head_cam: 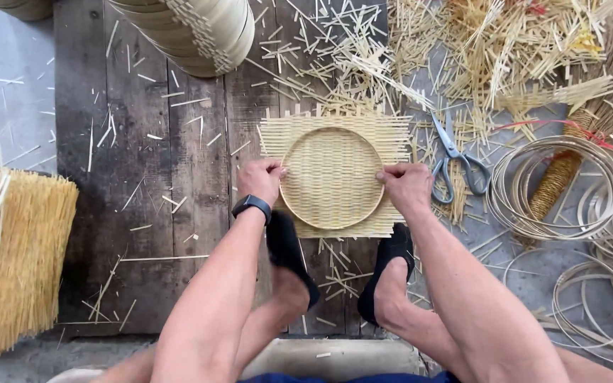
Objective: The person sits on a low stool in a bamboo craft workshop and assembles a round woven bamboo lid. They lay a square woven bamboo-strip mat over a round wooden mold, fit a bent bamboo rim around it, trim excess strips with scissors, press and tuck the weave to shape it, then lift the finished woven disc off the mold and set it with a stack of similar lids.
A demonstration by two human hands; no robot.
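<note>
Both the left hand (260, 179) and right hand (406, 186) pinch the round bamboo hoop (332, 177) onto the square woven bamboo mat (384, 135); uneven pressure could spring it off-centre toward the steel scissors (455, 159) beside it.

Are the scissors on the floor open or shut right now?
Open: the scissors lie flat beside the woven mat, blades parted in a narrow V.

Bare boards (143, 184) lie open leftward; scissors (455, 159) and hoops (555, 188) crowd the right.

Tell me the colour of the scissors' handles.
The scissors have grey-blue handles, best seen in the head view, right of the right hand.
</note>
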